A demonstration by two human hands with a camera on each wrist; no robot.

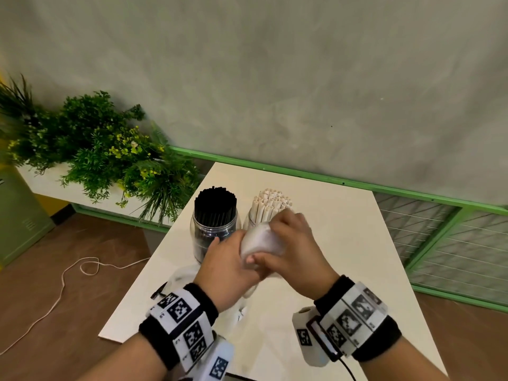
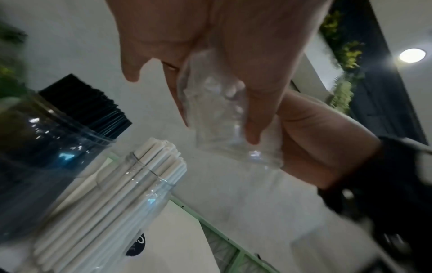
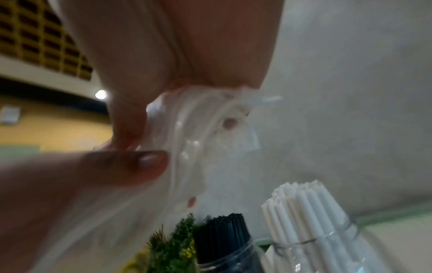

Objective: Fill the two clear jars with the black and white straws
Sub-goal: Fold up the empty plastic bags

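Two clear jars stand side by side on the white table (image 1: 343, 243). The left jar (image 1: 214, 232) is packed with black straws (image 1: 215, 200). The right jar (image 1: 251, 220) holds white straws (image 1: 272, 202). In front of them my left hand (image 1: 233, 257) and right hand (image 1: 286, 243) together grip a crumpled clear plastic wrapper (image 1: 261, 240), held above the table. The left wrist view shows my left fingers (image 2: 252, 118) curled round the wrapper (image 2: 215, 103). In the right wrist view the wrapper (image 3: 198, 138) hangs from my right hand (image 3: 187, 55), above the black straws (image 3: 222, 232) and white straws (image 3: 304, 208).
Another clear wrapper (image 1: 181, 273) lies on the table under my left wrist, with small scraps (image 1: 242, 312) nearby. Green plants (image 1: 110, 155) fill a planter to the left. A green wire fence (image 1: 453, 237) runs behind the table. A cord (image 1: 68, 276) trails on the floor.
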